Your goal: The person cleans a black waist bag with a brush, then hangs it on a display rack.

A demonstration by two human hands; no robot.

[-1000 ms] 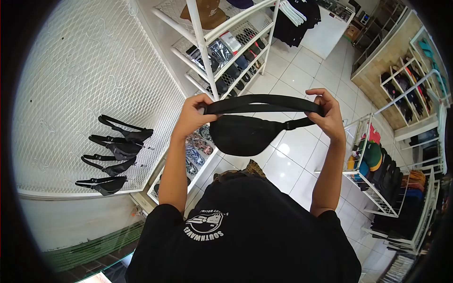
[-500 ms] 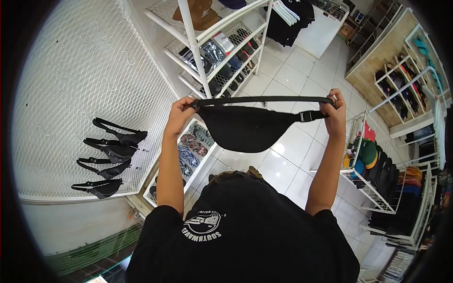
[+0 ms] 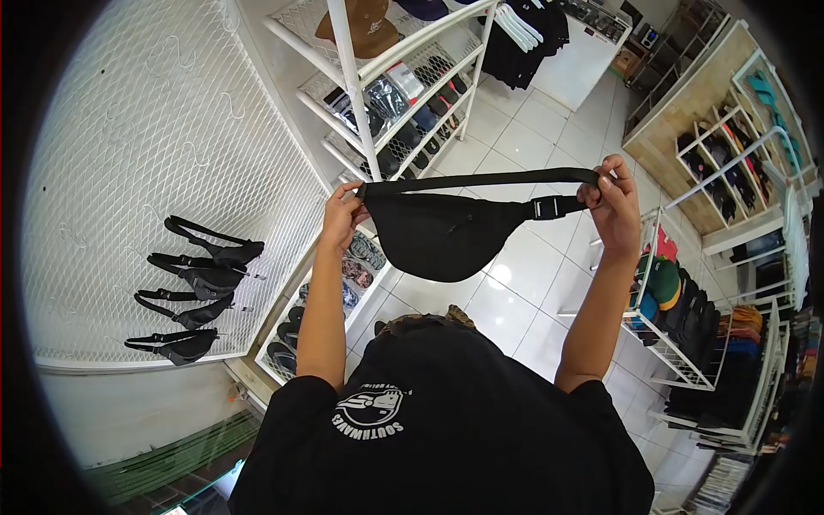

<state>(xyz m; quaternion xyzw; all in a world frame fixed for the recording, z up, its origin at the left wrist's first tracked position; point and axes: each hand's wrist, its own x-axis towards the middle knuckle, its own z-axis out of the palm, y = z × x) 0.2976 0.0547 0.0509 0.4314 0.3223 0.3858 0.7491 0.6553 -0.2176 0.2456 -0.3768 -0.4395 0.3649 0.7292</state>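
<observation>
A black waist bag (image 3: 442, 236) hangs stretched out between my two hands, its pouch below and its strap running along the top. My left hand (image 3: 345, 216) pinches the end where strap and pouch meet. At the other end my right hand (image 3: 613, 202) grips the strap, just beyond the black buckle (image 3: 549, 208). The fingers of both hands are closed on the bag. Several similar black bags (image 3: 202, 283) hang on the white mesh wall to the left.
A white rack (image 3: 378, 103) with caps, packets and sandals stands ahead. Low at the left is a white tray (image 3: 374, 300) of sandals. On the right, a white rack (image 3: 678, 352) holds caps and dark bags. A white counter (image 3: 577, 64) stands farther back.
The bag has tilted a little, its pouch shifting slightly down and its strap bowing more. My left hand has moved slightly right; my right hand has turned and moved a little right.
</observation>
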